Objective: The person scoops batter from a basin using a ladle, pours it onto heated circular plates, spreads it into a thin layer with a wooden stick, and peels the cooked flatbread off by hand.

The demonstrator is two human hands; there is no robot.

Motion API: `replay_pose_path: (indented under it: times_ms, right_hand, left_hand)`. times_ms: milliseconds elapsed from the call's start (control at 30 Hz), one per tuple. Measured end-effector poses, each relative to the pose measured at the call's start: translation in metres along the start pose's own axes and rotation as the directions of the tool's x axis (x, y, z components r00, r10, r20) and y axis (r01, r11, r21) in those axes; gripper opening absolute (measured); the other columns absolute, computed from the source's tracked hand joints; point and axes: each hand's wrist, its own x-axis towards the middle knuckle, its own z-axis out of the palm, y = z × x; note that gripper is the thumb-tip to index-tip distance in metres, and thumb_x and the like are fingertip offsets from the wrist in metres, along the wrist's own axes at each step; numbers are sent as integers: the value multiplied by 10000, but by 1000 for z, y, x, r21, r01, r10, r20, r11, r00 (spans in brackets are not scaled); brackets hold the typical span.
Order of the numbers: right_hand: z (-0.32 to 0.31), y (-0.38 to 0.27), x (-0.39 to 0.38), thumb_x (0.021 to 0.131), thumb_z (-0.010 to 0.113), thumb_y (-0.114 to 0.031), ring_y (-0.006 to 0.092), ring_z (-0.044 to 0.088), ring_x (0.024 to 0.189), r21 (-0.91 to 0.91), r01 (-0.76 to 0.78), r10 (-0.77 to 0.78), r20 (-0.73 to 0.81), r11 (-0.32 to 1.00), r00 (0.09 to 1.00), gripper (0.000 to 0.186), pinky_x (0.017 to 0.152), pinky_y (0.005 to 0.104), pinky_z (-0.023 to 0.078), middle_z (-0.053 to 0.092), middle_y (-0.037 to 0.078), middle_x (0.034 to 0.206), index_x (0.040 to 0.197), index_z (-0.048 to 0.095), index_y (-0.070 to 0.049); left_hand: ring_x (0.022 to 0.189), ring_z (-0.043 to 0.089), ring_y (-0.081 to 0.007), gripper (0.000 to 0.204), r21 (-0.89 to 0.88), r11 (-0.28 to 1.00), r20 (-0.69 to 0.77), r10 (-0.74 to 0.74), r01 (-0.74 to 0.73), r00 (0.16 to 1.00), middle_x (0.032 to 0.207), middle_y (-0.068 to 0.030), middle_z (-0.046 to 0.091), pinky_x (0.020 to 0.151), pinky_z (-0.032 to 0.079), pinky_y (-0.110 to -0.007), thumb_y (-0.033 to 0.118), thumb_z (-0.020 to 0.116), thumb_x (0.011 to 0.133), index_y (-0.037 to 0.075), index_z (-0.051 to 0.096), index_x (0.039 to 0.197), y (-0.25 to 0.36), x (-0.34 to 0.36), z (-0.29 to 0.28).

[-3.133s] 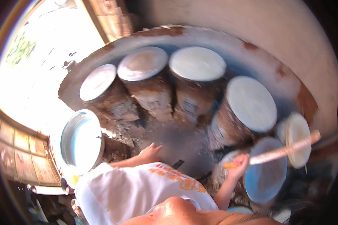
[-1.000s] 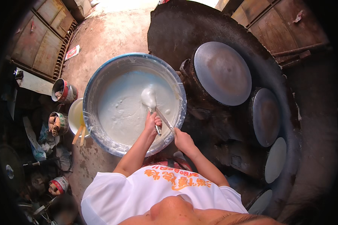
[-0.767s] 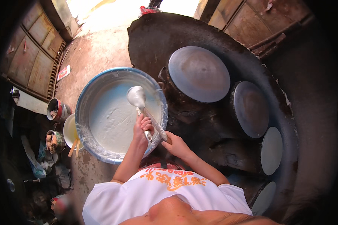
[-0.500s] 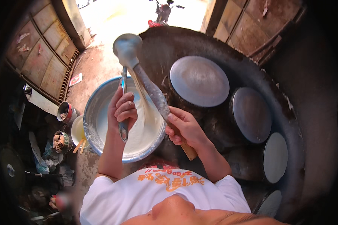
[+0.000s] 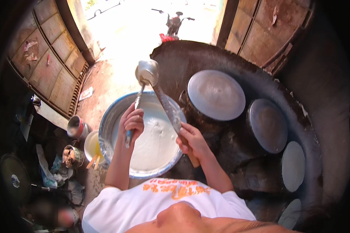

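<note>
Large basin [image 5: 107, 134] of white batter sits below your hands, so drips fall back in. Ladle [image 5: 147, 72]: your right hand [image 5: 190, 139] is closed around its handle, bowl raised above the basin. Thin utensil [image 5: 134, 112]: your left hand [image 5: 132, 122] grips it, tip scraping the ladle bowl.

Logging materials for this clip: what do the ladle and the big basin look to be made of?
Ladle: bowl looks like dull grey metal with a faint sheen; its long handle, batter-smeared, ends in what seems bare wood below the right hand. Basin: probably enamelled or painted metal, with a thin, glossy pale-blue rim.
</note>
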Motion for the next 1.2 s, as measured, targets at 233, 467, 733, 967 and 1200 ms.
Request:
replay_pose_path:
  times_ms: [233,467,733,967,1200]
  right_hand:
    - [-11,10,-52,975,438,-153,87,428,413,-10,14,-14,38,1000,999,344,378,208,341,556,59,660,1304,454,-53]
    - [-32,75,-63,976,436,-165,68,417,409,81,-16,21,-69,997,997,315,393,193,351,538,38,611,1267,484,-52]
    - [-38,124,-211,973,436,-156,101,448,409,104,544,-381,-605,833,699,302,405,208,377,566,98,633,1260,483,-71]
    - [37,140,-436,984,438,-144,63,465,537,-647,308,-622,-760,697,-190,424,492,204,388,591,49,801,1400,381,-81]
    - [11,404,-506,830,610,31,115,588,843,-636,-246,-494,-246,732,-834,379,768,245,465,624,59,992,1206,573,12]
  left_hand:
    - [364,247,-30,426,562,825,-53,106,-58,993,617,9,320,304,245,-154,201,316,1028,346,295,1428,-6,-61,5]
    - [366,226,-29,335,-20,983,-462,-173,185,870,605,41,293,340,239,-160,243,332,1025,333,493,1304,10,-39,-46]
    - [395,283,-41,173,-26,704,-447,-643,710,622,573,40,300,339,261,-189,254,375,1015,135,499,1026,-169,80,-70]
    - [364,240,-52,392,109,231,-179,-952,967,248,581,31,264,302,246,-184,228,341,1020,360,362,1388,-395,2,-110]
    - [340,353,-84,385,-631,-375,38,-889,679,-456,493,22,372,328,307,-228,263,448,974,84,404,637,-666,-164,-145]
